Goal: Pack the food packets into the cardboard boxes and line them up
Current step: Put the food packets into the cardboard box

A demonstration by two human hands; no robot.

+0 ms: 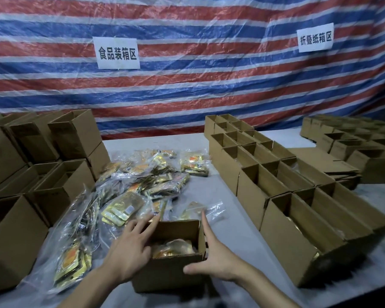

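A small open brown cardboard box (165, 271) sits on the white table (242, 227) at six o'clock in the view, just in front of the person. Inside it lie shiny gold food packets (175, 247), low against its floor.

The left hand (129, 250) rests at the box's nine o'clock side. Its fingers are straight and spread apart, the tips reaching over the left rim towards the far corner. The right hand (216, 258) lies flat against the box's three o'clock wall. Its fingers are straight and together and point away from the person, and the thumb stretches across the near front face. Neither hand curls round anything.

Beyond the box, from ten to twelve o'clock, spreads a loose heap of gold-and-orange food packets in clear wrappers (142, 185). Some of them lie on a crumpled clear plastic bag (60, 230).

At three o'clock stand rows of open brown cardboard boxes (276, 185), set side by side and touching. At nine o'clock more brown cardboard boxes are stacked (53, 152). Flattened cardboard sheets (327, 165) lie at two o'clock, with further open boxes (353, 141) behind them.

A red, white and blue striped tarpaulin (187, 90) hangs behind the table, with two white paper signs (117, 53) printed in black characters.
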